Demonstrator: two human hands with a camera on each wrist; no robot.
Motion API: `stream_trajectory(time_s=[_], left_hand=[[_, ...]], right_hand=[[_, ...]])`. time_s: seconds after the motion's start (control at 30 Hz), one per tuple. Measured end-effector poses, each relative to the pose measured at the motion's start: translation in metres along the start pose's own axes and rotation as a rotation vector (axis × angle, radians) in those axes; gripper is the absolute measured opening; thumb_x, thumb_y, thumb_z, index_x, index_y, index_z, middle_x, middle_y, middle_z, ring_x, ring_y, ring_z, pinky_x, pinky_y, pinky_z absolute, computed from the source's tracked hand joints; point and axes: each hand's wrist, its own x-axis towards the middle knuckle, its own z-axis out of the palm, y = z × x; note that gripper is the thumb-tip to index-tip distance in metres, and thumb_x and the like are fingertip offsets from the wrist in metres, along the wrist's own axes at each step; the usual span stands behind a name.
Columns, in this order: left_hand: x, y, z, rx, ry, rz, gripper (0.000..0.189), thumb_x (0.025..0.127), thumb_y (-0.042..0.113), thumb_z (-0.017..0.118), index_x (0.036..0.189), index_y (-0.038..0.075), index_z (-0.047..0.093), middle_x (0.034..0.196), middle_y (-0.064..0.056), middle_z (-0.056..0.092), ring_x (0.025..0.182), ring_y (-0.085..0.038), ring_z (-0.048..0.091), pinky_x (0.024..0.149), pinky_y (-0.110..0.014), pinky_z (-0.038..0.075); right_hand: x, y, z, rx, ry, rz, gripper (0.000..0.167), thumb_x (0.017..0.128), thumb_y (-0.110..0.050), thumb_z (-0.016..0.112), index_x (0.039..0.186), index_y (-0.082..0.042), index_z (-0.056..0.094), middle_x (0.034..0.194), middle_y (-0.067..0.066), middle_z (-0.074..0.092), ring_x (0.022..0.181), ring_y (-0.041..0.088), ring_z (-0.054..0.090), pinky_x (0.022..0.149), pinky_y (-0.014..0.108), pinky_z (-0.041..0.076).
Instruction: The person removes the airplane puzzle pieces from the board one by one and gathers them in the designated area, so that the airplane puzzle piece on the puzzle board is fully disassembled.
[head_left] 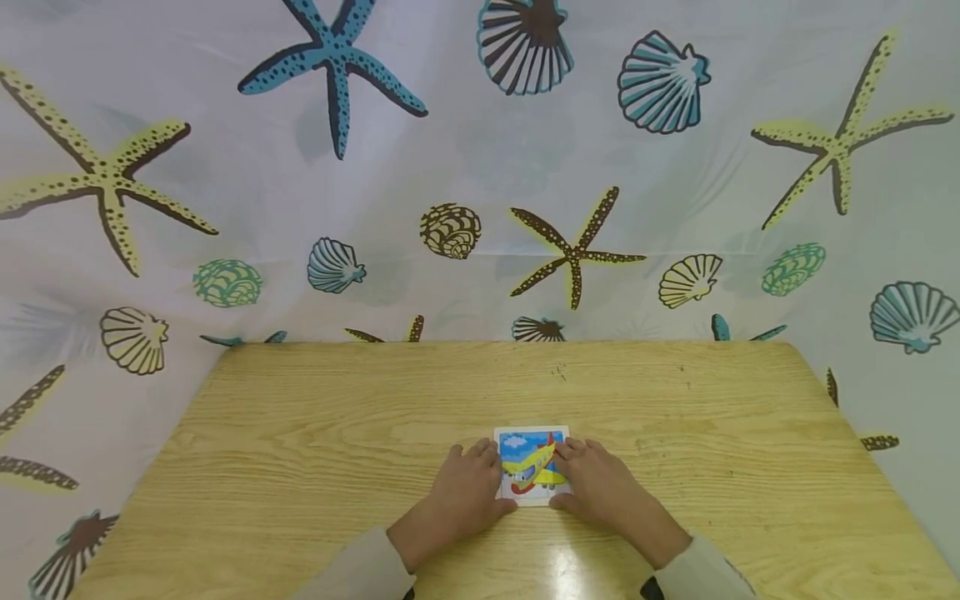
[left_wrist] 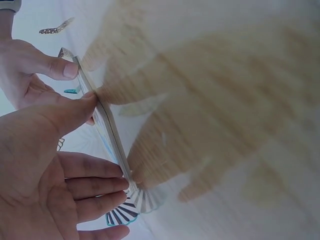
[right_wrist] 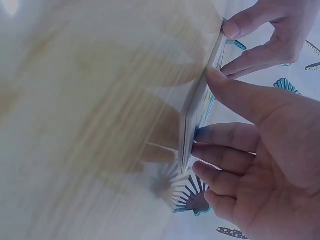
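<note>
A small, flat airplane jigsaw puzzle with a white border lies on the wooden table, its yellow and red plane facing up. My left hand touches its left side, thumb at the near edge. On the opposite side is my right hand, its fingers against the right edge and its thumb at the near corner. Seen edge-on in the left wrist view, the puzzle has a thin layered side; the left fingers are nearly straight there. In the right wrist view, the right fingers bend slightly beside the puzzle's edge.
The wood-grain table stretches out around both hands, glossy enough to reflect them in the wrist views. A pale sheet printed with starfish and shells hangs behind the table and along both its sides.
</note>
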Motion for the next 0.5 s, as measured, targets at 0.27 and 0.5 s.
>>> stream_trajectory(time_s=[0.27, 0.5], left_hand=[[0.0010, -0.0007, 0.0003, -0.005, -0.010, -0.007, 0.069, 0.085, 0.058, 0.059, 0.128, 0.003, 0.057, 0.136, -0.010, 0.055, 0.131, -0.023, 0.046, 0.104, -0.047, 0.039], [0.0018, -0.0003, -0.0003, -0.004, -0.016, 0.007, 0.069, 0.086, 0.058, 0.058, 0.128, 0.004, 0.057, 0.137, -0.010, 0.054, 0.131, -0.023, 0.046, 0.104, -0.047, 0.039]], right_hand=[[0.0053, 0.0037, -0.0027, 0.113, 0.034, -0.024, 0.052, 0.079, -0.041, 0.074, 0.116, -0.005, 0.065, 0.129, 0.012, 0.060, 0.125, 0.031, 0.051, 0.109, 0.046, 0.035], [0.0072, 0.0070, -0.0037, 0.146, 0.072, -0.030, 0.044, 0.078, -0.038, 0.076, 0.108, -0.007, 0.069, 0.114, 0.007, 0.065, 0.103, 0.025, 0.060, 0.092, 0.042, 0.047]])
